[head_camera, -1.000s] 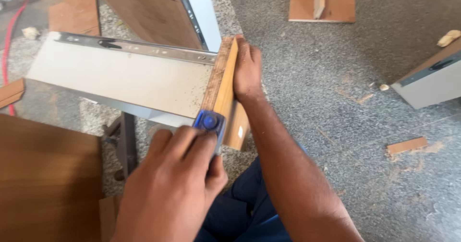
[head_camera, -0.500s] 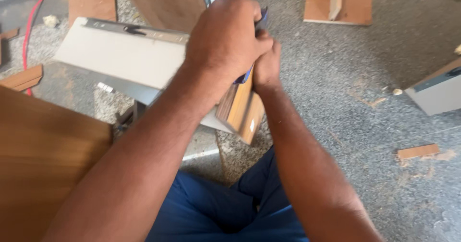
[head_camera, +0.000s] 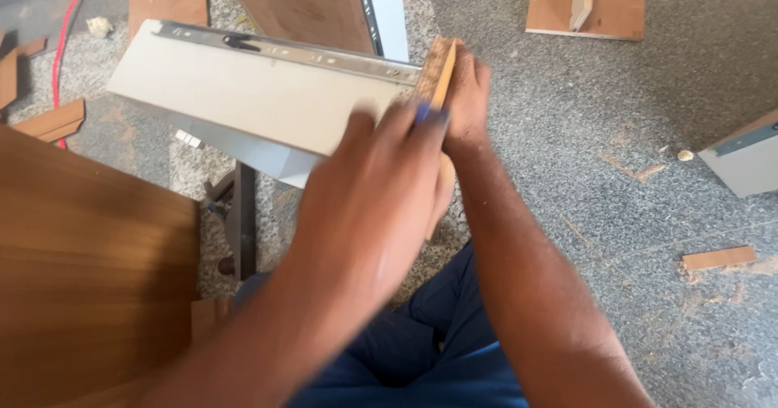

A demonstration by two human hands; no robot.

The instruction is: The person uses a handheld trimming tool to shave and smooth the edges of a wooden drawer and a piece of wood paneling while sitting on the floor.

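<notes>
From my remote seat, the head view showed my right hand (head_camera: 466,92) pressed around the far side of a narrow wooden edge strip (head_camera: 435,72) at the end of a pale grey drawer panel (head_camera: 259,104), just above the centre of the frame. Its fingers were curled closed against the strip, steadying it. My left hand (head_camera: 377,205) sat in front of it, blurred, with the fingers bunched shut on a small blue tool (head_camera: 422,113); only a sliver of blue showed between the fingertips, so I could not tell what kind of tool it was. It met the strip on the near side, close beside the right hand's knuckles.

The panel ran from the upper left toward the centre, tilted, with a metal slide rail (head_camera: 292,51) along its top edge. A dark metal stand (head_camera: 241,222) stood beneath it on the speckled grey floor (head_camera: 616,149). A brown wood board (head_camera: 81,270) filled the lower left, and a red cable (head_camera: 61,35) lay in the upper left corner.

As I judged it, the risk lay in how close the two hands were. A slip of the tool off the narrow strip could have driven it into the right hand's fingers. The tilted panel also seemed lightly supported, so a hard push might have shifted it.
</notes>
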